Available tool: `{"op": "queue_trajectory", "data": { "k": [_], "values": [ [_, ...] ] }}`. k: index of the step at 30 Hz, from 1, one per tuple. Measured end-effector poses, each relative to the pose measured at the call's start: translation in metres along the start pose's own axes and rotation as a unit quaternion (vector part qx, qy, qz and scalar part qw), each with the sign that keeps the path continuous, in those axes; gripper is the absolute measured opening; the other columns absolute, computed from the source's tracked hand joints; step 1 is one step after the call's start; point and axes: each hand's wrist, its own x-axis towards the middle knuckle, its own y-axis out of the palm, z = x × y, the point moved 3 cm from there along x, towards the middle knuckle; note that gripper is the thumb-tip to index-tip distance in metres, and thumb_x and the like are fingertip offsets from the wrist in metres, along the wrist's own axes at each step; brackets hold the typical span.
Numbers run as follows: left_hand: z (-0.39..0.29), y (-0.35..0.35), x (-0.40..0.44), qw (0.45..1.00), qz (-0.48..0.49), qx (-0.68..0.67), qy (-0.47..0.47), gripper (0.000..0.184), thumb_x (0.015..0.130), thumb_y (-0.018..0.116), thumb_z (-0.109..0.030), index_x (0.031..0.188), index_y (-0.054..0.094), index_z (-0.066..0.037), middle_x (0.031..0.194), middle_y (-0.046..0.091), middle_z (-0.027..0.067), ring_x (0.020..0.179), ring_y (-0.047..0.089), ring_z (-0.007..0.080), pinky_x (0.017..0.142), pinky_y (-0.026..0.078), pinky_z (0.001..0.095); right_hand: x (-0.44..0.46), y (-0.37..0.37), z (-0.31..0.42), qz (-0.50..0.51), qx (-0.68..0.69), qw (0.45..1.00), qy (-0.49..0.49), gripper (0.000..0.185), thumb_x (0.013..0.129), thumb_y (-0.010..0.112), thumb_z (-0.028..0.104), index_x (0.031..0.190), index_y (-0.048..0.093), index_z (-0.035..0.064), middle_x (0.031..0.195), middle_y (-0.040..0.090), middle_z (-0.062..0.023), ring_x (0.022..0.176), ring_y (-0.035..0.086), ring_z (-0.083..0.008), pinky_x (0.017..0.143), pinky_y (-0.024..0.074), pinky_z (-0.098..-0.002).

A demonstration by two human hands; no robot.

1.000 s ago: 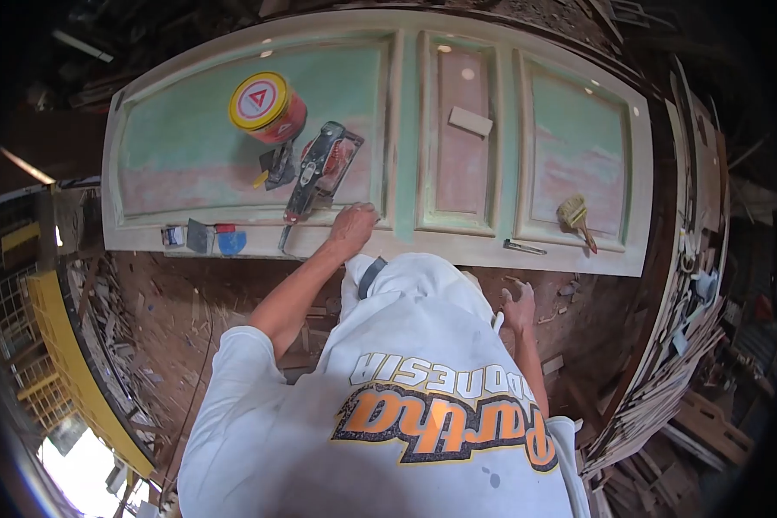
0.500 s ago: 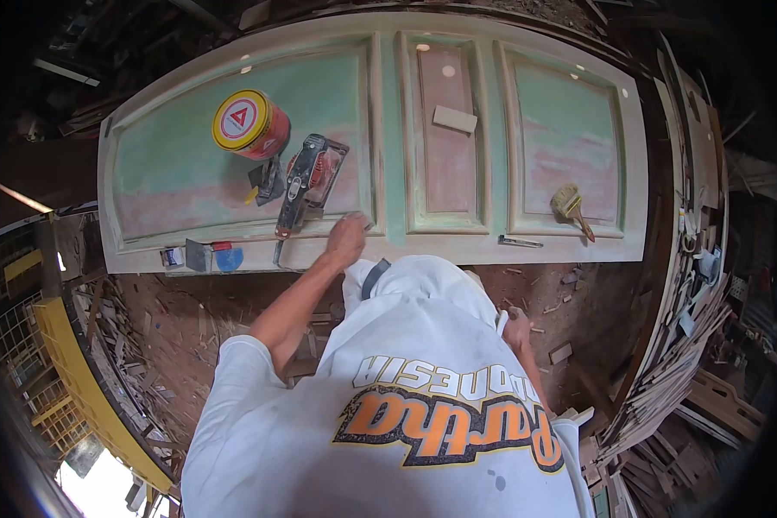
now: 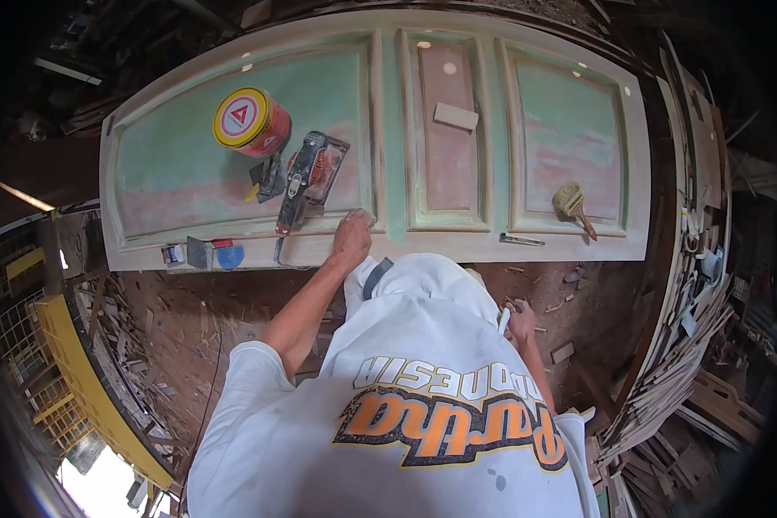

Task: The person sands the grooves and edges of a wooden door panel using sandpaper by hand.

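Observation:
My left hand is closed on the lower moulding of the large panel door, fingers pressed together; whatever they grip is too small to make out. Just left of it, the dusty power sander lies on the door, near a red tin with a yellow-rimmed lid. My right hand hangs low beside the white shirt, below the door's near edge, its fingers curled in; anything inside them is hidden. A thin metal tool lies above it on the edge.
A brush lies on the right panel and a pale block on the middle one. Scrapers sit at the door's near left edge. Wood strips are stacked right; a yellow frame stands left. Scraps litter the floor.
My right hand has drawn down and its fingers, spread earlier, are now curled. My left hand stays on the moulding with a slight shift. The whole view has swung a little.

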Motion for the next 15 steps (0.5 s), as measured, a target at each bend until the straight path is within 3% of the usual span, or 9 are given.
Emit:
{"op": "queue_trajectory", "data": {
  "k": [4,7,11,13,15],
  "values": [
    [-0.003,-0.020,-0.001,0.998,0.021,0.052,0.035,0.019,0.091,0.057,-0.001,0.100,0.074,-0.002,0.113,0.070,0.0214,0.116,0.067,0.0429,0.100,0.053,0.0534,0.031,0.031,-0.038,0.030,0.012,0.999,-0.024,0.059,0.100,0.077,0.034,0.142,0.067,-0.0059,0.141,0.072,-0.0276,0.134,0.069,-0.0398,0.113,0.0531,-0.0438],
    [0.000,-0.019,-0.001,0.998,0.006,0.038,0.043,0.020,0.092,0.056,-0.002,0.102,0.074,-0.002,0.113,0.070,0.0211,0.117,0.067,0.0431,0.101,0.053,0.0538,0.021,0.021,-0.018,0.041,0.030,0.999,-0.012,0.060,0.099,0.077,0.036,0.142,0.068,-0.0049,0.141,0.072,-0.0260,0.135,0.068,-0.0398,0.113,0.0531,-0.0433],
    [-0.004,-0.004,-0.002,1.000,0.011,0.001,0.009,0.020,0.093,0.055,-0.004,0.102,0.073,-0.001,0.113,0.071,0.0210,0.117,0.066,0.0433,0.101,0.053,0.0536,0.031,0.033,-0.037,0.034,0.044,0.998,-0.009,0.060,0.098,0.078,0.036,0.143,0.068,-0.0039,0.141,0.073,-0.0247,0.135,0.068,-0.0391,0.113,0.0533,-0.0432],
    [0.001,-0.003,-0.003,0.999,-0.013,0.003,0.036,0.019,0.092,0.058,-0.004,0.102,0.074,-0.001,0.113,0.070,0.0207,0.117,0.066,0.0433,0.102,0.052,0.0535,0.043,0.047,-0.052,0.038,0.071,0.996,-0.031,0.060,0.101,0.081,0.028,0.143,0.064,-0.0105,0.131,0.076,-0.0255,0.118,0.074,-0.0297,0.100,0.0580,-0.0388],
    [0.001,-0.016,-0.002,0.999,0.001,0.032,0.039,0.019,0.090,0.060,-0.002,0.102,0.074,-0.001,0.113,0.070,0.0206,0.117,0.066,0.0435,0.102,0.052,0.0535,0.044,0.051,-0.061,0.040,0.056,0.997,-0.041,0.060,0.101,0.081,0.028,0.143,0.064,-0.0112,0.131,0.076,-0.0256,0.118,0.074,-0.0293,0.100,0.0581,-0.0393]
  ]
}}
